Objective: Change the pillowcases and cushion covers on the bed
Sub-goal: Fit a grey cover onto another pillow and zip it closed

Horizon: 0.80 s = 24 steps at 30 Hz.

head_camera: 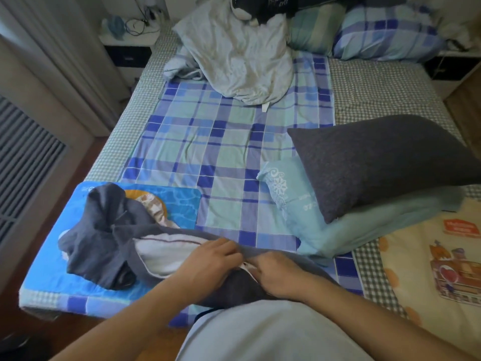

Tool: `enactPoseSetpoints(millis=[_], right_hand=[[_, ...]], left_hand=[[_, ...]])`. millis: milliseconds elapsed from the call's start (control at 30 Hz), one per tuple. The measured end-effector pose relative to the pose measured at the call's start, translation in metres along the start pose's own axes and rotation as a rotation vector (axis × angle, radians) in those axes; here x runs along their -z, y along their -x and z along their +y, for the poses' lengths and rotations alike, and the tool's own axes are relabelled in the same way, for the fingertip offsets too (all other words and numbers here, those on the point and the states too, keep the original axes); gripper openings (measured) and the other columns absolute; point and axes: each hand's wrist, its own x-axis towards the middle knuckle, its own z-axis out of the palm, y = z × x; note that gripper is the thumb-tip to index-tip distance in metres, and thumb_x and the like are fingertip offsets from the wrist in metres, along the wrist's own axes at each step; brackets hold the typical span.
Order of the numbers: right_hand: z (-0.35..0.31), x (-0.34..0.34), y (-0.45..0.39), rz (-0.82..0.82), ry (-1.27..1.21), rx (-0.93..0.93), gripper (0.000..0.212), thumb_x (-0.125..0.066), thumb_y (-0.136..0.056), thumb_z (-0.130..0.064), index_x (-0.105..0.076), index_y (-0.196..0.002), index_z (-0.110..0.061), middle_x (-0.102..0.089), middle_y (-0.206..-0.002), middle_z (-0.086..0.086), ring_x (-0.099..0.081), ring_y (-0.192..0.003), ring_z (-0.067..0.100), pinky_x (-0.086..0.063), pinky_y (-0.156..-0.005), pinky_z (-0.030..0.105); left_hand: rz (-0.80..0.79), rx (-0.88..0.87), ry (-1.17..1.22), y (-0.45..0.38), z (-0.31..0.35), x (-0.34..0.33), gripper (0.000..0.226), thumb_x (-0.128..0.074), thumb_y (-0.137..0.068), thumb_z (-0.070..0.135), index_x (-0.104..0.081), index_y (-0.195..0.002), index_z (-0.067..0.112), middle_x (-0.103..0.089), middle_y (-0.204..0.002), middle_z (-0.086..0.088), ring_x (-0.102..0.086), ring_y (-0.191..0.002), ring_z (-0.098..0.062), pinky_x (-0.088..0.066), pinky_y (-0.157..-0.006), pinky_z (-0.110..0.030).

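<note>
A dark grey pillowcase point(104, 246) lies bunched at the bed's near edge, partly pulled over a white pillow point(161, 256) whose end shows in the opening. My left hand point(208, 261) grips the grey fabric at the opening's edge. Close beside it, my right hand point(281, 274) pinches the same edge near a pale strip. A dark grey covered pillow point(377, 162) rests on a light blue pillow point(312, 220) at the right. A bare, stained pillow point(242, 56) leans near the headboard.
The bed has a blue plaid sheet point(221, 142) over a grey checked cover point(377, 84). A blue picture mat point(179, 201) lies under the grey case. Plaid pillows point(385, 35) sit at the head, a cream printed blanket point(429, 256) at right, a nightstand point(130, 35) far left.
</note>
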Motion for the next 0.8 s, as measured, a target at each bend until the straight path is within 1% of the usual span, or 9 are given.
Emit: enactPoseSetpoints(millis=[100, 200, 267, 333, 433, 533, 600, 700, 800], right_hand=[[0.003, 0.019, 0.005, 0.036, -0.349, -0.156, 0.038, -0.040, -0.105, -0.046, -0.068, -0.109, -0.020, -0.069, -0.112, 0.005, -0.063, -0.104, 0.024, -0.047, -0.092, 0.038], [-0.012, 0.029, 0.010, 0.046, -0.351, -0.029, 0.029, -0.045, -0.105, -0.040, -0.066, -0.118, -0.024, -0.051, -0.122, -0.005, -0.051, -0.115, 0.011, -0.039, -0.101, 0.026], [-0.015, 0.036, 0.016, 0.037, -0.495, 0.005, 0.028, -0.049, -0.104, -0.036, -0.066, -0.124, -0.025, -0.057, -0.124, -0.012, -0.055, -0.116, 0.004, -0.041, -0.102, 0.021], [-0.015, 0.044, 0.014, 0.104, -0.588, 0.015, 0.021, -0.053, -0.102, -0.037, -0.070, -0.112, -0.028, -0.070, -0.110, -0.010, -0.064, -0.104, 0.004, -0.049, -0.096, 0.027], [-0.002, 0.052, -0.010, 0.313, -0.412, -0.031, 0.025, -0.052, -0.099, -0.044, -0.072, -0.100, -0.030, -0.074, -0.095, -0.010, -0.067, -0.092, 0.010, -0.053, -0.089, 0.038], [0.015, 0.054, -0.024, 0.294, -0.288, -0.123, 0.026, -0.051, -0.101, -0.041, -0.073, -0.095, -0.029, -0.072, -0.089, -0.006, -0.063, -0.084, 0.015, -0.052, -0.084, 0.038], [0.026, 0.055, -0.021, 0.248, -0.327, -0.137, 0.025, -0.053, -0.100, -0.043, -0.073, -0.088, -0.035, -0.070, -0.085, -0.006, -0.063, -0.084, 0.016, -0.050, -0.082, 0.037], [0.030, 0.047, -0.010, 0.182, -0.182, -0.036, 0.027, -0.054, -0.099, -0.033, -0.068, -0.121, -0.040, -0.070, -0.119, -0.008, -0.063, -0.108, 0.013, -0.049, -0.098, 0.032], [0.050, 0.031, 0.008, 0.360, 0.005, 0.093, 0.041, -0.056, -0.093, -0.017, -0.059, -0.132, -0.027, -0.054, -0.137, -0.005, -0.057, -0.119, 0.017, -0.047, -0.102, 0.034]], left_hand=[[-0.041, 0.047, -0.089, 0.004, 0.010, -0.014, 0.006, -0.061, -0.093, 0.030, -0.059, -0.087, 0.029, -0.049, -0.147, -0.004, -0.039, -0.141, -0.034, -0.030, -0.114, -0.061], [-0.062, 0.010, -0.112, 0.000, 0.005, -0.003, 0.007, -0.055, -0.095, 0.032, -0.061, -0.093, 0.031, -0.034, -0.160, -0.003, -0.025, -0.148, -0.040, -0.024, -0.115, -0.064], [-0.079, -0.024, -0.046, 0.001, 0.002, 0.006, 0.012, -0.053, -0.098, 0.034, -0.065, -0.096, 0.030, -0.030, -0.162, 0.001, -0.024, -0.150, -0.032, -0.026, -0.118, -0.055], [-0.068, -0.005, 0.008, 0.004, 0.009, 0.012, 0.010, -0.057, -0.096, 0.032, -0.065, -0.092, 0.029, -0.025, -0.164, -0.003, -0.020, -0.151, -0.030, -0.025, -0.120, -0.049], [0.001, 0.062, -0.032, 0.004, 0.027, 0.000, 0.006, -0.066, -0.089, 0.027, -0.064, -0.084, 0.030, -0.031, -0.159, -0.015, -0.021, -0.150, -0.037, -0.022, -0.120, -0.051], [-0.004, -0.005, -0.091, -0.006, 0.031, -0.010, 0.006, -0.064, -0.089, 0.027, -0.062, -0.086, 0.031, -0.041, -0.153, -0.011, -0.026, -0.148, -0.033, -0.026, -0.118, -0.045], [-0.016, 0.027, -0.082, -0.016, 0.024, -0.011, 0.007, -0.065, -0.088, 0.026, -0.061, -0.084, 0.029, -0.037, -0.156, -0.011, -0.022, -0.150, -0.035, -0.024, -0.120, -0.050], [-0.019, 0.045, -0.107, -0.036, 0.011, -0.011, 0.009, -0.058, -0.093, 0.030, -0.061, -0.084, 0.030, -0.031, -0.160, -0.006, -0.019, -0.152, -0.033, -0.017, -0.121, -0.056], [-0.119, -0.011, -0.029, -0.052, 0.001, -0.015, 0.017, -0.046, -0.098, 0.035, -0.062, -0.092, 0.029, -0.032, -0.160, 0.000, -0.038, -0.143, -0.022, -0.022, -0.121, -0.048]])
